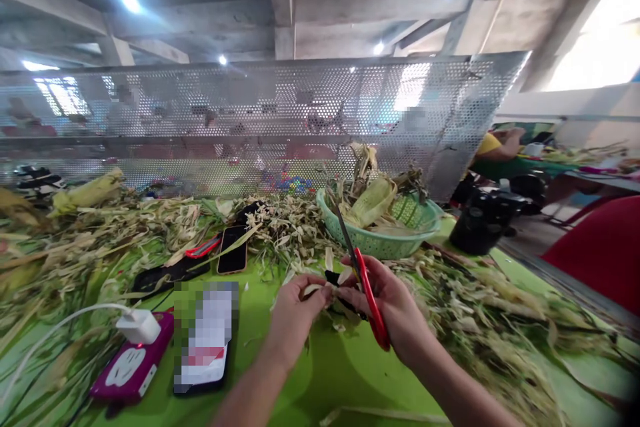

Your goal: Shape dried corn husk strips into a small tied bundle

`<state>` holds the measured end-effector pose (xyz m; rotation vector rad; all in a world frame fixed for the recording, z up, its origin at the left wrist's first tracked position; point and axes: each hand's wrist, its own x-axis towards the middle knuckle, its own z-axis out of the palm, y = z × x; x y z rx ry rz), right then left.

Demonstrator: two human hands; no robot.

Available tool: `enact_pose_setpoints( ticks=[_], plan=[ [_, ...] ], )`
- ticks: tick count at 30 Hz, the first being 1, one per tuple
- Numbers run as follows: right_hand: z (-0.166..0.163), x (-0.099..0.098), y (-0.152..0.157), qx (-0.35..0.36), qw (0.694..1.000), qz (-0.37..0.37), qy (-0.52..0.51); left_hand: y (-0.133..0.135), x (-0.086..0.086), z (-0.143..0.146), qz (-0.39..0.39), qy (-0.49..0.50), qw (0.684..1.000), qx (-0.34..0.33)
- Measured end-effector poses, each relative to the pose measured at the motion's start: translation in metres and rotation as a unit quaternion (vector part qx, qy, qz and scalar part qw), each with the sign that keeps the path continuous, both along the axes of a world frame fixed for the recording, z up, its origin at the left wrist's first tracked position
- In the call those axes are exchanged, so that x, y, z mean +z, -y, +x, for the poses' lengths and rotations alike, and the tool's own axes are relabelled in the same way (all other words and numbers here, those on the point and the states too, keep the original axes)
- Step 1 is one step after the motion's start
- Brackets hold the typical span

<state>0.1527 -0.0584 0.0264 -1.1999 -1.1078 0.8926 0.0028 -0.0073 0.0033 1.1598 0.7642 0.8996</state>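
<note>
Red-handled scissors (367, 300) rest in my right hand (390, 300), blades pointing up and away toward the basket. The thumb and fingertips of that hand also reach a small pale piece of corn husk (336, 290). My left hand (300, 307) pinches the same piece from the other side, with fingers closed. Behind the fingertips lies something black (333, 277), mostly hidden by the hands. Both hands are held above the green tabletop (340, 373), close together. Just beyond them stands a light green plastic basket (380, 240) holding corn husks (373, 203).
A phone with a lit screen (207, 340), a purple power bank (133, 360) with a white plug, and a dark phone (233, 250) lie at left. Husk scraps (290, 227) cover much of the table. A perforated metal panel (240, 120) stands behind; a black bin (480, 220) is at right.
</note>
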Motion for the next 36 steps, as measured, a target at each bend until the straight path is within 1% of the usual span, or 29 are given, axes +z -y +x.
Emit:
enact_pose_setpoints(
  ticks=[5,10,14,17,20,23,25,28,30,33,35,36],
  plan=[
    [0.0,-0.009,0.0,0.005,0.999,0.013,-0.034,0.005,-0.005,0.01,-0.025,0.064,0.997,0.042],
    [-0.003,-0.012,0.0,-0.01,0.998,0.006,-0.066,0.009,-0.011,0.015,-0.05,0.084,0.993,0.068],
    [-0.001,-0.012,0.0,-0.013,0.997,0.012,-0.073,0.011,-0.012,0.014,-0.072,0.091,0.992,0.042],
    [0.001,-0.011,0.0,0.001,0.998,0.016,-0.061,0.011,-0.008,0.011,-0.059,0.077,0.995,0.019],
    [0.001,-0.004,0.001,0.004,1.0,0.01,-0.022,0.005,-0.003,0.007,-0.03,0.068,0.997,0.01],
    [0.003,0.006,0.004,-0.012,0.999,-0.015,0.04,-0.006,-0.002,0.0,-0.015,0.052,0.996,0.067],
    [0.008,0.01,0.007,-0.008,0.996,-0.018,0.083,-0.016,-0.002,-0.006,-0.007,0.049,0.993,0.107],
    [0.022,0.008,0.008,0.01,0.988,-0.014,0.153,-0.027,-0.002,-0.013,0.003,0.054,0.989,0.135],
    [0.031,0.006,0.006,0.018,0.982,-0.039,0.184,-0.031,0.0,-0.016,0.004,0.051,0.987,0.151],
    [0.036,0.009,0.003,0.08,0.972,-0.072,0.211,-0.03,0.004,-0.018,0.01,0.049,0.985,0.167],
    [0.035,0.015,0.003,0.134,0.96,-0.067,0.235,-0.028,0.006,-0.018,0.018,0.05,0.985,0.164],
    [0.034,0.018,0.003,0.147,0.954,-0.064,0.252,-0.028,0.007,-0.019,0.023,0.05,0.985,0.161]
  ],
)
